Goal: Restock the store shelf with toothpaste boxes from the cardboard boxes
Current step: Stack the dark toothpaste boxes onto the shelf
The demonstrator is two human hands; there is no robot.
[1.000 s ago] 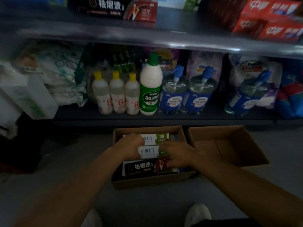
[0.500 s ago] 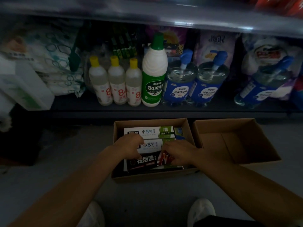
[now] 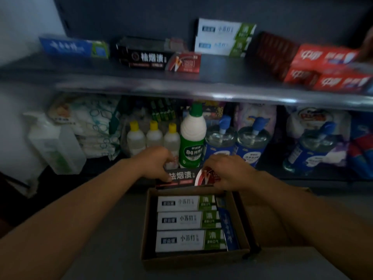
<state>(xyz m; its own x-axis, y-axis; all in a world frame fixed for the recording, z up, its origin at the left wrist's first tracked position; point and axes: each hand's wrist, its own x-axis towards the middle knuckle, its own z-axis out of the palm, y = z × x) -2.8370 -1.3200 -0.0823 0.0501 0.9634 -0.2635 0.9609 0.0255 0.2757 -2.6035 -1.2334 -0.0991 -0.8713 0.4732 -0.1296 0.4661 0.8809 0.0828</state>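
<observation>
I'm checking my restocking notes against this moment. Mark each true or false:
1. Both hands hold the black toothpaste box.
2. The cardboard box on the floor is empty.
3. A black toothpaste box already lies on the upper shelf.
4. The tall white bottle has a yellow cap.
1. True: the left hand and right hand grip the ends of the black toothpaste box above the cardboard box.
2. False: three white-and-green toothpaste boxes lie in it.
3. True: a matching black box lies on the upper shelf.
4. False: the tall white bottle has a green cap.
</observation>
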